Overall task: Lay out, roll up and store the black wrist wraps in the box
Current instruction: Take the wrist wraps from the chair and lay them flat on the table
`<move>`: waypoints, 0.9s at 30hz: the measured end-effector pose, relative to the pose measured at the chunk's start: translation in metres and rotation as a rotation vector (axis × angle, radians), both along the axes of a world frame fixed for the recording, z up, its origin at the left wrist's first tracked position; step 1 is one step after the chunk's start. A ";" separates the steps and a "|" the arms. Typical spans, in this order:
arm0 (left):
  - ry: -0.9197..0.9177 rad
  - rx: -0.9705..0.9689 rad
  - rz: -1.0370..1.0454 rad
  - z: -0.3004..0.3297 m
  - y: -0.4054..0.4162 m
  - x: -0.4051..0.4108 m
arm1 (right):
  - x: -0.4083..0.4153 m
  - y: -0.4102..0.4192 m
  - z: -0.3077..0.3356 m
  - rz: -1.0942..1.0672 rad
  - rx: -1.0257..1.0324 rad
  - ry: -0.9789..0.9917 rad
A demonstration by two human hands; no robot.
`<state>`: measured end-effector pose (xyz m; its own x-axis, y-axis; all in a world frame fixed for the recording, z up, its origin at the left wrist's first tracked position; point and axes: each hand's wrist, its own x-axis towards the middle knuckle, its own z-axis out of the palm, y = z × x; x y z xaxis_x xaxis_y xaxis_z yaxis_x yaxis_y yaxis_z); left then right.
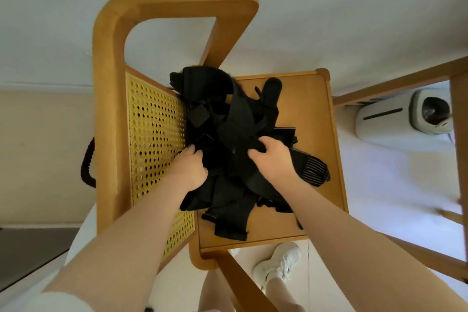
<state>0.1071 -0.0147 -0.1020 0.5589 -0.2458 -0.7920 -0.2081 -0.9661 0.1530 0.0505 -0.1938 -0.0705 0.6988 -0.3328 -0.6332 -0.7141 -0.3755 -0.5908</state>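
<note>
Shoe: a white sneaker (277,267) is standing on the floor just below the near edge of the table.
Left hand: the left hand (188,168) is curling its fingers into the left side of the pile, gripping black fabric next to the cane panel.
Right hand: the right hand (272,157) is pinching a strap near the middle of the pile, thumb and fingers closing on it.
Wrist wraps: the black wrist wraps (233,139) are lying in one tangled heap on the small wooden table (314,185), with loose ends trailing toward the near edge.
Risk: straps are crossing over each other, so pulling one free is likely dragging its neighbours along; ends near the front rim could be slipping off to the floor.
Edges: the table is having a raised rim, with bare wood showing only at the right side and near corner, so room for laying a wrap flat is looking tight.
Cane panel: a yellow cane panel (154,139) is rising at the left, blocking movement that way.
Box: no box is showing in this view.
Beyond: a white appliance (400,121) is sitting on the floor at far right.
</note>
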 end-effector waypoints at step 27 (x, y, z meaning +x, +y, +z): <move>-0.160 -1.259 0.221 0.326 -0.156 -0.118 | -0.117 -0.087 0.284 -0.148 -0.198 -0.849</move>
<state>-0.0110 -0.1705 0.2240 0.7501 -0.6613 -0.0041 -0.1633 -0.1911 0.9679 -0.0666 -0.2808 0.2137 0.8481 -0.5054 0.1587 -0.1130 -0.4653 -0.8779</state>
